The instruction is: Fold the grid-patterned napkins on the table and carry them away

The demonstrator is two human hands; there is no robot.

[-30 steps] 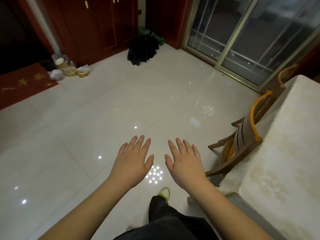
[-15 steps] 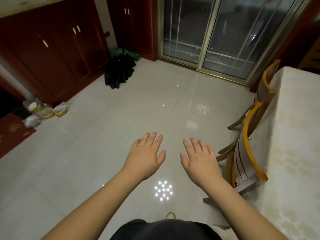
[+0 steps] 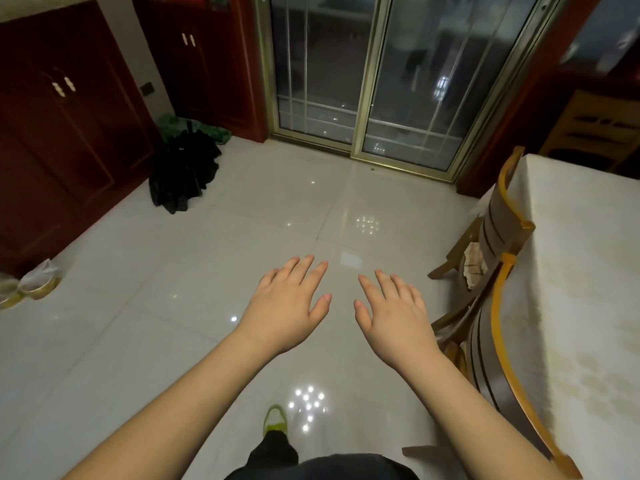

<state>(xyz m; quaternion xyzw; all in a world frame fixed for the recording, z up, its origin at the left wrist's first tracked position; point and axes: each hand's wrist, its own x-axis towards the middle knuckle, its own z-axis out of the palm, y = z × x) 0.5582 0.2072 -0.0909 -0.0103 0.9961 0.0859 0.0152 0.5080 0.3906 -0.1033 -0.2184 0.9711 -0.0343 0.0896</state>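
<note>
Both the left hand and the right hand hover palm-down over the floor, fingers spread, holding nothing. No grid-patterned napkins are visible. The cloth-covered tabletop lies to the right of the right hand, behind two chairs. Judgement: the approach is under way; turn right and locate the napkins before reaching. Far left of the hands sit bagged bowls, contents indiscernible.
</note>
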